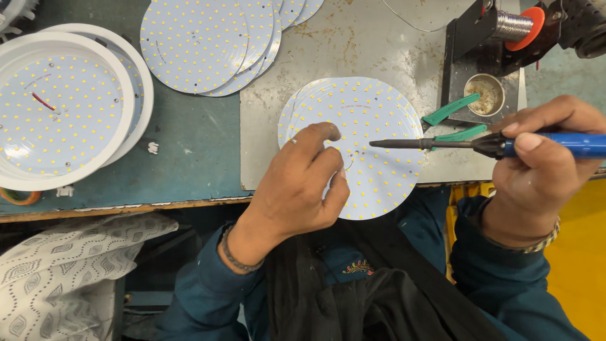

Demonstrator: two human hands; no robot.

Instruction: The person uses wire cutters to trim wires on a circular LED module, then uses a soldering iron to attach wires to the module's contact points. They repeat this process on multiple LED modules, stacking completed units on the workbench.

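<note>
My left hand point(303, 183) reaches up from below, wrist bent, fingers curled down onto the round white LED board point(369, 126) that tops a small stack at the near edge of the grey bench plate point(353, 44); the fingertips pinch a thin wire point(349, 165) near the board's centre holes. My right hand point(536, 170) comes in from the right, fist clenched around the blue handle of a soldering iron point(454, 144), held level with its dark tip poised over the board just right of centre. Green-handled tweezers point(451, 110) lie by the stand point(483, 76) behind the iron, and more boards point(202, 41) are fanned at the far left
</note>
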